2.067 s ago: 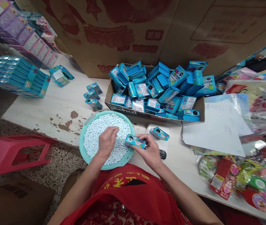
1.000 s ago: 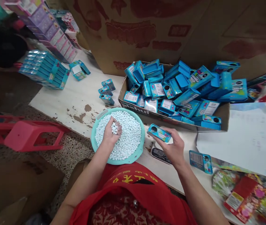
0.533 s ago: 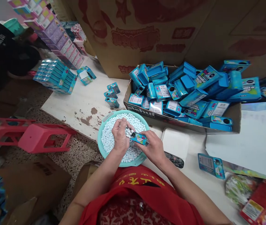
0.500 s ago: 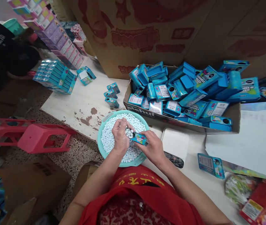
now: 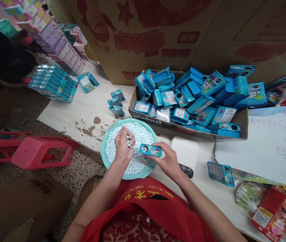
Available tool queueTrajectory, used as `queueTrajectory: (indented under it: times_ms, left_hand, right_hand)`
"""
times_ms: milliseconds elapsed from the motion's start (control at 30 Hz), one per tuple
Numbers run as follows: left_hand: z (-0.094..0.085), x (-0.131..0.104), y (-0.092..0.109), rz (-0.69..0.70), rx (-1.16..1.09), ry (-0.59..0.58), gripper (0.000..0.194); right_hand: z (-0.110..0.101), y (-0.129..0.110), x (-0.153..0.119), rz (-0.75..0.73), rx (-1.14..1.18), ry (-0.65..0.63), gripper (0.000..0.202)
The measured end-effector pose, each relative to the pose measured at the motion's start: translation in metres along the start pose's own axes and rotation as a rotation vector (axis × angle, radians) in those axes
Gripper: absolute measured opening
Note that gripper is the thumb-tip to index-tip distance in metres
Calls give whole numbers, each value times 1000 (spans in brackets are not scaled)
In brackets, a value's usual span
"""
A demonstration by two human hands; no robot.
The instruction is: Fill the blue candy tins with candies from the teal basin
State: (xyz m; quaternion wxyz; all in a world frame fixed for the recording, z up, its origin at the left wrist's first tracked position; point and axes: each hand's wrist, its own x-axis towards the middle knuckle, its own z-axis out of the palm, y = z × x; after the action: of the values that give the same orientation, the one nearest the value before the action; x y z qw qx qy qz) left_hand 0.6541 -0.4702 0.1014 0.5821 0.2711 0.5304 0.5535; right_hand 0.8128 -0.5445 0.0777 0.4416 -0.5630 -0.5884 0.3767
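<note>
Over the mint-green basin [image 5: 104,148], my left hand [image 5: 124,146] is curled around some white candies [image 5: 129,140]. My right hand [image 5: 167,158] grips a small blue candy box [image 5: 151,150] by its far end, thumb and fingers along its sides. The box lies roughly level, its round hole facing left with white candies showing inside. A gap separates the box from my left hand. Beneath both, a mass of white candies [image 5: 140,134] fills the basin, which sits by the table's front edge against a red apron.
Behind the basin stands a cardboard carton [image 5: 243,131] heaped with blue boxes. A white scale [image 5: 184,151] is right of the basin. Three small boxes [image 5: 116,102] stand left of the carton, with shrink-wrapped packs [image 5: 53,82] farther left. Red stools [image 5: 39,151] are on the floor.
My left hand has drawn away leftward from the box's hole, still holding candies. The box in my right hand is now more level and apart from it. The view has shifted slightly.
</note>
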Motion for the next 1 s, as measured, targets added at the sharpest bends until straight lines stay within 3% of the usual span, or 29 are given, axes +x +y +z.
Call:
queueTrajectory:
  times_ms: [67,167,267,433,567,700,800,900,1000]
  left_hand:
    - [-19,8,-11,97,347,-10,37]
    - [-47,18,-34,225,993,-130,22]
    - [-62,22,-55,306,1292,-111,27]
    - [-58,26,-64,404,1271,-147,27]
    - [-59,30,-55,458,1205,-121,24]
    - [-63,27,-50,444,1163,-68,25]
    - [-62,23,-51,426,1148,-75,25]
    - [-62,22,-53,401,1163,-98,26]
    - [-62,21,-58,406,1220,-133,26]
  right_hand:
    - [-19,4,-13,73,9,95,32]
    - [-48,28,-34,231,-104,334,37]
    - [-68,65,-47,295,-251,475,41]
    - [-81,101,-55,227,-380,526,51]
    - [-99,105,-73,144,-666,751,65]
    - [-122,120,-100,429,-800,959,84]
    - [-133,135,-113,670,-634,930,69]
    - [-138,142,-118,715,-551,908,53]
    - [-139,145,-120,702,-552,916,50]
